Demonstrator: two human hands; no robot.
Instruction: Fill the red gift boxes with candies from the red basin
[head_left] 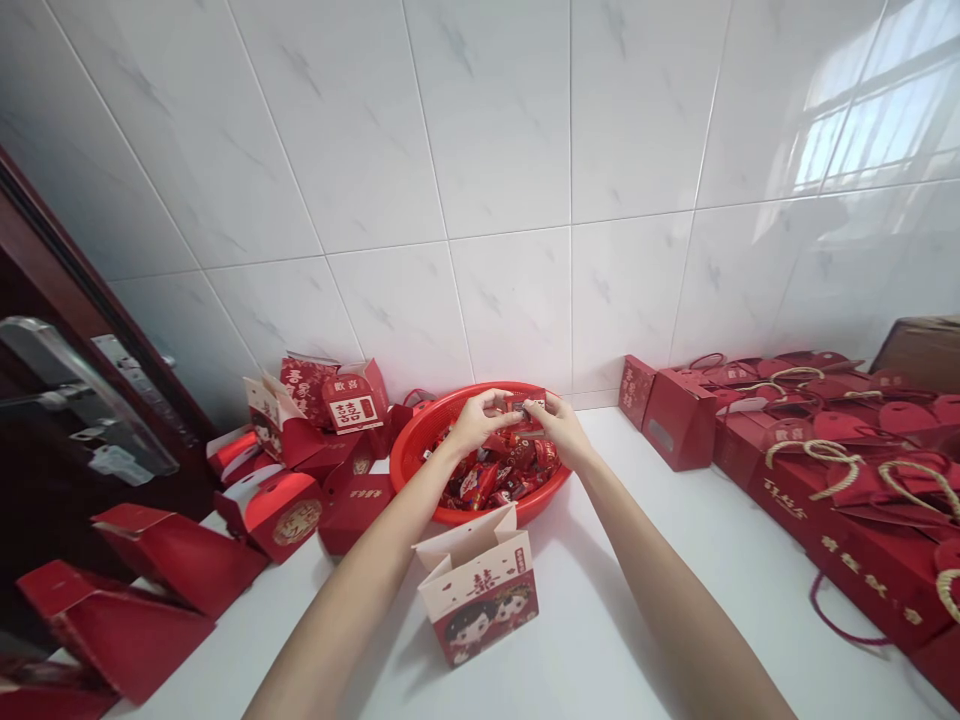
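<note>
Both my hands are over a red plastic basket (pixel 405 465) heaped with red-wrapped candies (pixel 480 485). Between them is a small red packet (pixel 517 402), gripped from both sides. My left hand (pixel 480 420) has its fingers closed on the left end, and my right hand (pixel 559 425) pinches the right end. In front of the basket, between my forearms, an upright paper gift box (pixel 480 600) with a cartoon couple on its front stands with its top open. What lies inside that box is hidden.
Red gift boxes (pixel 277 510) of several shapes crowd the left side. Rows of red boxes with rope handles (pixel 810 470) fill the right, with a single red box (pixel 679 420) at their near-basket end. A tiled wall (pixel 510 290) closes the back; a dark door (pixel 45 420) stands far left.
</note>
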